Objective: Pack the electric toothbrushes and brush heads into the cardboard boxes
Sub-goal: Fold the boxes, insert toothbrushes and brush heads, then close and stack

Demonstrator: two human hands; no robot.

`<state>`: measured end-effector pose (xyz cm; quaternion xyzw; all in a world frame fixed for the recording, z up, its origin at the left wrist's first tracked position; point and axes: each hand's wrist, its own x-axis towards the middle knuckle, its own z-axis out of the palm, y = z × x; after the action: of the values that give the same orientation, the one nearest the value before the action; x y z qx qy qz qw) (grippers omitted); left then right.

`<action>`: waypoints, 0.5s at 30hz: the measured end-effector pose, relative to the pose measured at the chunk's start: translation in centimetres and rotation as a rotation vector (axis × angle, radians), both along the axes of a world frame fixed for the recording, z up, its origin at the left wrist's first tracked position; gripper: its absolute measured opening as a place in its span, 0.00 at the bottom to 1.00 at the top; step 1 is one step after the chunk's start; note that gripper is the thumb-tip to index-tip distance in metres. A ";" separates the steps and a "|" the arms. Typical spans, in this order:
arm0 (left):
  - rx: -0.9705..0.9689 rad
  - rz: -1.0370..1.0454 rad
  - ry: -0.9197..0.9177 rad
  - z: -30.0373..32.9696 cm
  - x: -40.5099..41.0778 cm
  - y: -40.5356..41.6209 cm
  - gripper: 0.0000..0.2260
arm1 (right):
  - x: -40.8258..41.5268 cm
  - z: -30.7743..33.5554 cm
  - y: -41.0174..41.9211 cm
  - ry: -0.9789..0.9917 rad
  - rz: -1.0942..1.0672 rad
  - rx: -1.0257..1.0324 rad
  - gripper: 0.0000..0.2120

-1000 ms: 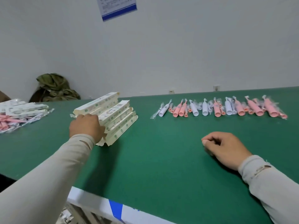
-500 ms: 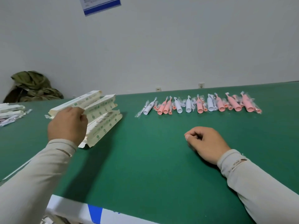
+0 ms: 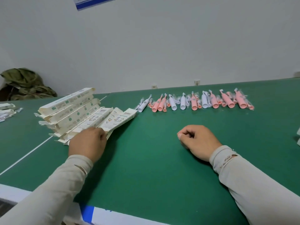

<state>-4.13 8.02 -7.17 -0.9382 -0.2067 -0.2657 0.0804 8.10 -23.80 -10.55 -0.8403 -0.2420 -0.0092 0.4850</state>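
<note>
A stack of long cream cardboard boxes (image 3: 76, 111) lies fanned out on the left of the green table (image 3: 154, 168). My left hand (image 3: 88, 143) rests on the near ends of the boxes, fingers curled over the lowest ones. A row of pink and white electric toothbrushes (image 3: 194, 102), each in clear wrap with small brush heads beside them, lies along the far middle of the table. My right hand (image 3: 197, 141) rests on the table as a loose fist, holding nothing, well in front of the row.
A green bundle of cloth (image 3: 24, 85) sits against the wall at far left. More wrapped items (image 3: 6, 109) lie at the table's left edge. A white line (image 3: 29, 153) crosses the table surface. Something pale shows at the right edge (image 3: 298, 135).
The box stack has toppled and spread to the right into a fan, and my left hand has moved down to its near ends. My right hand stays put.
</note>
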 end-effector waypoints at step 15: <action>0.019 -0.713 -0.467 1.8 3.1 -15.1 0.06 | -1.7 2.8 1.0 0.670 0.206 0.938 0.24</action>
<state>-0.99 -7.11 -5.36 -0.8649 0.1206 -0.4839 -0.0568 6.37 -22.77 -7.80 -0.4650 -0.1260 0.1980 0.8536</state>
